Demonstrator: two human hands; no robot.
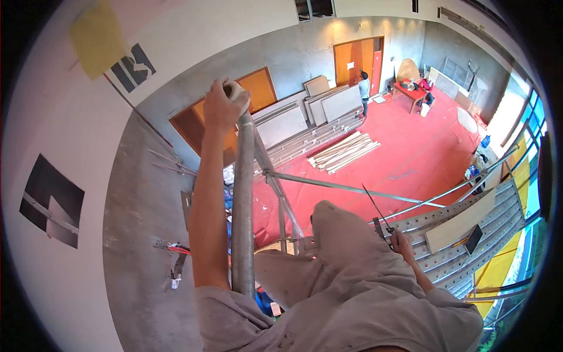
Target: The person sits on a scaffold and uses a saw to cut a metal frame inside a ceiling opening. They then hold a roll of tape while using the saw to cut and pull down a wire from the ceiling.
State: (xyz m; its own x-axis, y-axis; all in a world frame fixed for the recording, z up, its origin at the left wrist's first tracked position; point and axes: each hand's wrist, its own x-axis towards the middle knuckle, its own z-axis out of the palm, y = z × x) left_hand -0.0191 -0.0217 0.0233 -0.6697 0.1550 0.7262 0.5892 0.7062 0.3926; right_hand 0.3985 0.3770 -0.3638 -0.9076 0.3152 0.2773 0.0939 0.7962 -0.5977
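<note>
My left hand (218,108) is raised at the top of an upright metal scaffold pole (244,205), its fingers curled around a pale ring-shaped roll (236,94) beside the pole's end. Low on the right, my right hand (402,244) is closed around the handle of a tool with a long, thin, dark blade (375,203) that points up and away. A short dark piece (378,227) shows beside that handle. My bent knee (337,226) is close to the right hand, over the perforated metal scaffold deck (428,273).
On the deck lie a pale board (460,222) and a dark flat object (474,239). A diagonal brace (346,186) crosses ahead. Far below, wood strips (345,151) and leaning panels (281,125) rest on the red floor (410,144). A person (364,94) stands near the door; another sits by a red table (409,92).
</note>
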